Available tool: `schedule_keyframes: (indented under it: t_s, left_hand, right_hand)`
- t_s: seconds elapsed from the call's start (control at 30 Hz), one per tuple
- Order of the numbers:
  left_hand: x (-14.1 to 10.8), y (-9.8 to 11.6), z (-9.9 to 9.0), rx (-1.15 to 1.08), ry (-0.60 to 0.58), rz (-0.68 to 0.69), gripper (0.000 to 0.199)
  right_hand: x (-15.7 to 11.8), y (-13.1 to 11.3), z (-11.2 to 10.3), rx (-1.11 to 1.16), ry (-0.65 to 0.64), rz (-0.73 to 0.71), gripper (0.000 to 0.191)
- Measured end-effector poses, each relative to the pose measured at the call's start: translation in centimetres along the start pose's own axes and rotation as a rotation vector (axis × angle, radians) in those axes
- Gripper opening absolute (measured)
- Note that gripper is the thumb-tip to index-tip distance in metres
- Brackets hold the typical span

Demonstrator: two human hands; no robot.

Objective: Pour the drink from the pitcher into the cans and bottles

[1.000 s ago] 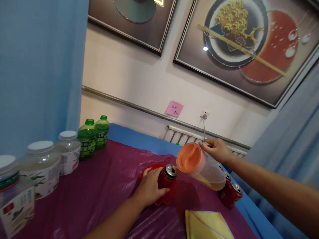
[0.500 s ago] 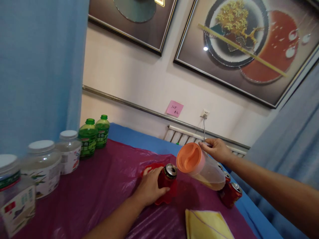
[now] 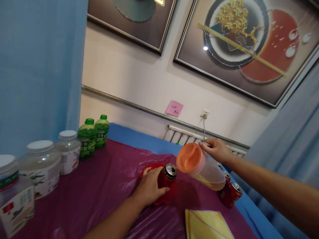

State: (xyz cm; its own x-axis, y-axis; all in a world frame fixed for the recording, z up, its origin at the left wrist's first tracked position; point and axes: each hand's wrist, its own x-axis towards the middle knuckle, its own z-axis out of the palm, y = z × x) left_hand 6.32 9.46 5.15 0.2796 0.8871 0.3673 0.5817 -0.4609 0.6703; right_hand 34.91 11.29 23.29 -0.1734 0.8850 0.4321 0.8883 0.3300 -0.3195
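My left hand [image 3: 150,186] is wrapped round a dark red can [image 3: 166,177] that stands upright on a red scalloped mat [image 3: 164,198]. Its open top faces up. My right hand [image 3: 216,148] grips the handle of a clear pitcher [image 3: 210,172] with an orange lid [image 3: 189,157]. The pitcher is tilted to the left, its lid close beside the can's top, with some pale liquid low in its body. No stream between lid and can can be made out.
Several red cans [image 3: 231,194] stand right of the pitcher. A folded yellow cloth [image 3: 206,225] lies at the front of the purple cover [image 3: 104,196]. Along the left stand clear jars [image 3: 42,169] with white lids and two green bottles [image 3: 87,138]. Behind is a radiator [image 3: 179,135].
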Motion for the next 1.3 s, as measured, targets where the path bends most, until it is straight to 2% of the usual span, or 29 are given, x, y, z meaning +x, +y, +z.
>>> schedule_keyframes:
  t_s: [0.97,1.3]
  left_hand:
    - [-0.05,0.3,-0.26,0.002,-0.005,0.003,0.076]
    - [-0.08,0.5,-0.36,-0.018,0.018,0.027,0.071]
  right_hand:
    - [-0.45,-0.39,-0.16,-0.016,0.027,-0.028,0.053]
    - [-0.52,-0.37,-0.16,-0.003,0.022,-0.017,0.054]
